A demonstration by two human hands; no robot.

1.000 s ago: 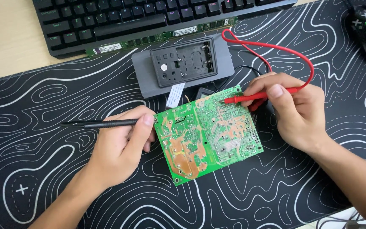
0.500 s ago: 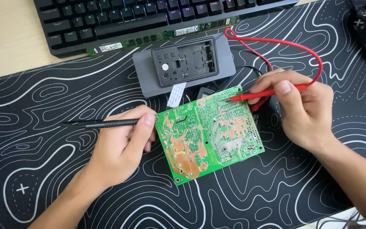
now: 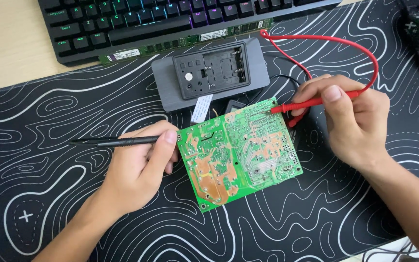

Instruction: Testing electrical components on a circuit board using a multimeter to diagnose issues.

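Head view: green circuit board (image 3: 241,153) solder-side up, judged light, stiff, fragile, best held by edges; left hand (image 3: 136,170) pinching black probe (image 3: 117,141), right hand (image 3: 352,121) pinching red probe (image 3: 311,103) w/ tip on board's top edge.

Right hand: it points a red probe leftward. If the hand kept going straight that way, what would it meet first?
The right hand aims its red probe at the upper right edge of the green circuit board. The tip looks already at or just above it, so the board comes first; contact is hard to judge.
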